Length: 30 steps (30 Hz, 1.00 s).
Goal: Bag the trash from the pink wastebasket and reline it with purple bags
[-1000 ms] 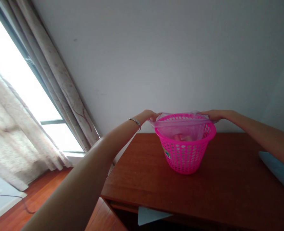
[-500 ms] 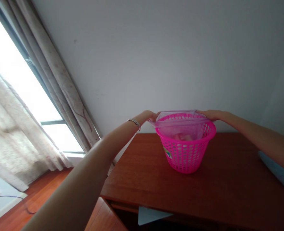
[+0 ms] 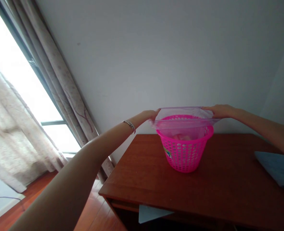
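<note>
The left hand (image 3: 152,115) and right hand (image 3: 220,111) pinch opposite edges of a thin clear plastic bag (image 3: 184,113), light, limp film best held at its hem, spread above a stiff pink perforated basket (image 3: 184,154) on a wooden desk (image 3: 137,173)

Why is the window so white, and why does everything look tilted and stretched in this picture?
In the head view, the window is so bright it turns pure white and hides the outside; the desk slants, and the left arm looks huge, probably from being near the lens; the clear plastic bag looks hazy.
</note>
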{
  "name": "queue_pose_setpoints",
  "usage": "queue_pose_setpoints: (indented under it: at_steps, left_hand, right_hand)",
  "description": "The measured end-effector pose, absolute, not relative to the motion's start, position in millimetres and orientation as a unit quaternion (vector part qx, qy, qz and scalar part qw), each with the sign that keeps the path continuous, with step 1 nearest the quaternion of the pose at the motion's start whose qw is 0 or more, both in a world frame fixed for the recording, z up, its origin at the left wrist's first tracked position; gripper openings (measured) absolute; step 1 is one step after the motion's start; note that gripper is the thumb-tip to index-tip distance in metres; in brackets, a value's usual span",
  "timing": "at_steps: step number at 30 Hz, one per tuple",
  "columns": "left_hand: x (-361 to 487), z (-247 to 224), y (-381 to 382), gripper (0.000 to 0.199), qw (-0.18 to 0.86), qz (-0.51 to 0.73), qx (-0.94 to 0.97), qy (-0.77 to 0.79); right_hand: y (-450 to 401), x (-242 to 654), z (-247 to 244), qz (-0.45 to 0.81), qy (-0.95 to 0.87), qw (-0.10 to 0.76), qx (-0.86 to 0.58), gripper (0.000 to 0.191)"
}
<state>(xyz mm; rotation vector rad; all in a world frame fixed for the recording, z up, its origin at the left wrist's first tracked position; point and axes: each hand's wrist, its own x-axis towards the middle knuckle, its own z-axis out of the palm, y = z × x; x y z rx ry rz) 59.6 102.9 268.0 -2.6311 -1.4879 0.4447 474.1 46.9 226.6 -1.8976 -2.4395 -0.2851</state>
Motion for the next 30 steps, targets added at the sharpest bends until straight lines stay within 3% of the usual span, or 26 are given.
queue_pose_setpoints:
  at_steps: [6,10,13,20,25,28,30]
  left_hand:
    - [63.6,289.1,71.5,0.130,0.070,0.143,-0.850,-0.502]
    - [60.7,312.8,63.3,0.112,0.083,0.095,-0.852,-0.509]
    - [56.8,334.5,67.0,0.098,0.084,0.061,-0.838,-0.536]
    - [45.4,380.0,78.8,0.083,-0.078,-0.082,-0.824,-0.555]
    - [33.8,400.2,76.3,0.040,-0.117,-0.220,-0.795,-0.553]
    - [6.8,404.0,73.6,0.022,-0.144,-0.305,-0.795,-0.505]
    - [-24.2,392.7,71.0,0.022,-0.196,-0.359,-0.791,-0.454]
  right_hand:
    - [25.4,478.8,253.9,-0.127,-0.760,-0.014,-0.637,0.061]
    - [9.1,481.9,285.6,-0.164,-0.764,-0.016,-0.624,0.040]
    - [-2.5,486.6,313.8,-0.196,-0.753,-0.013,-0.628,0.037]
    - [-17.1,493.8,364.2,-0.194,-0.764,0.091,-0.609,0.028]
    - [-30.6,481.4,377.4,-0.173,-0.735,0.210,-0.622,0.023]
    - [-49.6,487.4,372.8,-0.112,-0.692,0.380,-0.604,0.026]
    - [-65.2,505.0,354.5,-0.045,-0.644,0.536,-0.545,0.034]
